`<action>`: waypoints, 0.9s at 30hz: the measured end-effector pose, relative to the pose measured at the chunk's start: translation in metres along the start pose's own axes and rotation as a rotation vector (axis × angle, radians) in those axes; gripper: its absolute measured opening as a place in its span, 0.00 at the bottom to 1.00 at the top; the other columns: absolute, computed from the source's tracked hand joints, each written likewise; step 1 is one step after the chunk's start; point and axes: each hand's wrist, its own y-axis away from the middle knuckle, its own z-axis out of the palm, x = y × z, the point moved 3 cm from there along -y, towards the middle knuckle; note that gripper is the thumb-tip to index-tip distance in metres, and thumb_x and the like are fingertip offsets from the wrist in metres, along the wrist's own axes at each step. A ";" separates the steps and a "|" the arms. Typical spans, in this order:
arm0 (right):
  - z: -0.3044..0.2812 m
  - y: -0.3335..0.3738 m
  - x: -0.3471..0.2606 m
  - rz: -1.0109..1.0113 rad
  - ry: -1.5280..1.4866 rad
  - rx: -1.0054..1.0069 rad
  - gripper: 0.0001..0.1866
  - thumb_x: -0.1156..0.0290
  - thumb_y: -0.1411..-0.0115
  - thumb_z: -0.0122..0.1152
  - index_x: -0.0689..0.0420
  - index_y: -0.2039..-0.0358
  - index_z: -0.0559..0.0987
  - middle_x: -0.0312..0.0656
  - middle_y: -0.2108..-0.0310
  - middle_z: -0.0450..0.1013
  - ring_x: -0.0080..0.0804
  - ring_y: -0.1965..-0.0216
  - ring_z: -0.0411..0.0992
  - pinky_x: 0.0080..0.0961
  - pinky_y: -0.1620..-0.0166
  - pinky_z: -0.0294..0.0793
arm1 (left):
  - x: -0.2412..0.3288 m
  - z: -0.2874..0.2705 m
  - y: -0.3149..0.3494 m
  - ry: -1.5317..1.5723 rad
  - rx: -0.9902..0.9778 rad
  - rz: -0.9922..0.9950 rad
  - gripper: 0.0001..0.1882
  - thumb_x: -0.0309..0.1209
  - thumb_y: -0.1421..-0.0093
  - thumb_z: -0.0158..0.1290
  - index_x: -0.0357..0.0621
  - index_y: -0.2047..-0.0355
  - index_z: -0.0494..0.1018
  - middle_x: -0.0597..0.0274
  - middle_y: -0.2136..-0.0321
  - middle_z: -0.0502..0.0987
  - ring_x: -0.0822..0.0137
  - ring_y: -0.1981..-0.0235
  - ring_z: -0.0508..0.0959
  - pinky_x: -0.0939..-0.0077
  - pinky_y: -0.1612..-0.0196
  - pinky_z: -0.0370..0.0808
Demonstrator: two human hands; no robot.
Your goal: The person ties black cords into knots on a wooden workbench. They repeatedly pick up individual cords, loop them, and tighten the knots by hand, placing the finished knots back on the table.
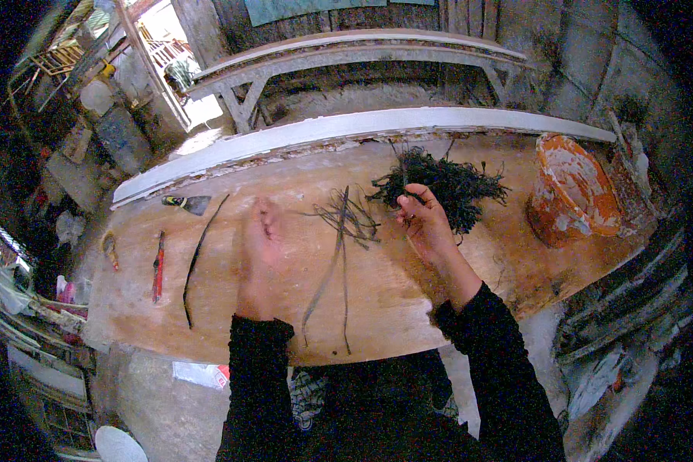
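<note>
My right hand [423, 219] is closed in a pinch at the near left side of a bushy pile of dark fibre strands [458, 185]. A thin dark strand [404, 165] rises from its fingertips. My left hand [264, 231] is over the wooden tabletop, smeared by motion, so its finger pose is unclear. Between the hands lies a loose tangle of thin dark strands [350, 219], with longer ends running toward the near edge. A separate long black strip [198, 262] lies left of my left hand.
An orange bucket [541, 208] smeared with white stands at the table's right. On the left lie a scraper [189, 204], a slim red tool [158, 269] and a small yellowish tool [111, 250]. A long white moulding [362, 125] runs along the far edge, with a bench [362, 55] beyond.
</note>
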 end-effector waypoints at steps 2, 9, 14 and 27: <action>-0.003 -0.002 0.000 -0.033 0.025 -0.007 0.13 0.76 0.53 0.54 0.53 0.66 0.65 0.34 0.76 0.66 0.21 0.78 0.66 0.16 0.75 0.67 | 0.025 -0.032 -0.005 -0.002 0.110 0.228 0.06 0.31 0.46 0.41 0.51 0.80 0.60 0.76 0.89 0.56 0.83 0.90 0.55 0.91 0.88 0.52; -0.012 -0.007 -0.010 -0.101 -0.004 0.037 0.11 0.77 0.52 0.52 0.53 0.67 0.66 0.34 0.77 0.67 0.20 0.77 0.66 0.16 0.75 0.68 | 0.058 -0.108 0.012 0.077 0.549 0.661 0.03 0.28 0.48 0.43 0.45 0.71 0.63 0.71 0.83 0.63 0.81 0.87 0.60 0.90 0.86 0.57; -0.012 -0.007 -0.018 -0.181 -0.137 0.036 0.11 0.77 0.51 0.52 0.52 0.67 0.66 0.33 0.76 0.67 0.19 0.77 0.65 0.16 0.74 0.67 | 0.076 -0.109 0.015 -0.036 0.608 0.721 0.07 0.27 0.49 0.44 0.43 0.68 0.63 0.68 0.80 0.65 0.79 0.85 0.63 0.89 0.85 0.59; -0.001 -0.003 -0.010 -0.147 -0.096 -0.161 0.13 0.76 0.53 0.54 0.51 0.66 0.66 0.31 0.76 0.66 0.18 0.77 0.66 0.16 0.74 0.66 | 0.066 -0.034 0.010 -0.654 0.344 0.915 0.23 0.24 0.53 0.48 0.37 0.55 0.56 0.56 0.64 0.67 0.69 0.69 0.69 0.84 0.75 0.67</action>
